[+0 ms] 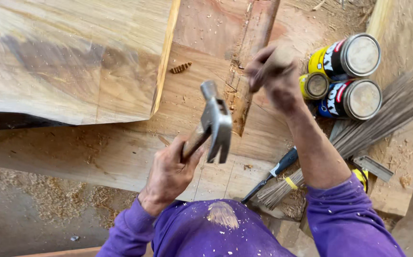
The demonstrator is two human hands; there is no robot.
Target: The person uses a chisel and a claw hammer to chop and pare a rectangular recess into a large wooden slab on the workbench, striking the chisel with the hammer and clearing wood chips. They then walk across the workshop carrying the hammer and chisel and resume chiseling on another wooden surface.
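My left hand [168, 173] grips the wooden handle of a steel claw hammer [216, 121], whose head is raised above a wide pale plank [121, 147]. My right hand [275, 76] is blurred and closed in a fist around what looks like a short pale-handled tool, its tip hidden. It is pressed against a narrow rough wooden strip [249, 52] that runs up the plank. The hammer head hangs just left of this strip and below my right hand. Both arms wear purple sleeves.
A large wood slab [68, 57] lies on the plank at upper left. Three tin cans [349, 78] lie at right beside a straw broom [358, 128]. A black-handled tool [275, 171], a metal square [373, 166] and sawdust [49, 190] are nearby.
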